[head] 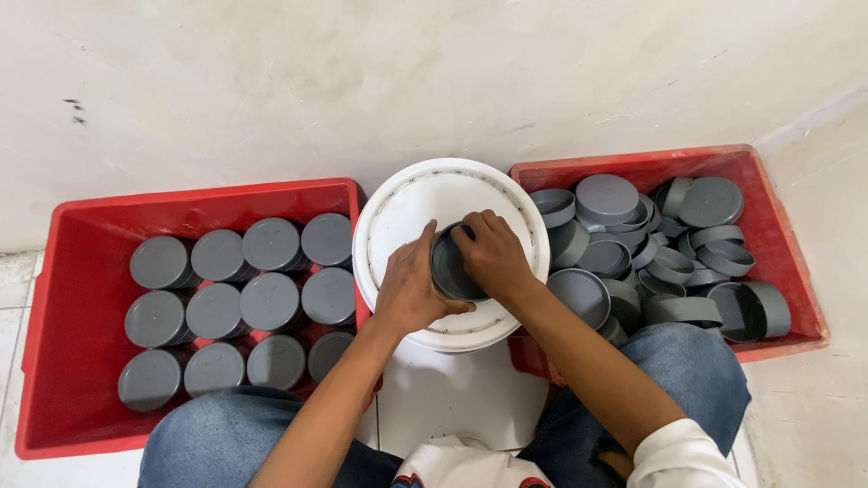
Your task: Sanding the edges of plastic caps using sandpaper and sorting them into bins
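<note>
- The left hand [409, 287] and right hand [491, 253] both clasp one grey cap [449, 268], tilted on its edge.
- The cap sits over a white bucket lid [398, 210] between the knees.
- Left red crate [63, 298] holds grey caps in neat stacked rows [244, 303].
- Right red crate [778, 262] holds loose caps [669, 244], jumbled.

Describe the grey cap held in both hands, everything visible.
The cap is a round, dark grey piece, plastic by the look, with a flat end and a short straight wall. It is tilted, its hollow side showing toward the camera. The left hand grips its left edge and the right hand curls over its upper right rim. It is held above the white bucket, between the two red crates. The far side is hidden.
</note>
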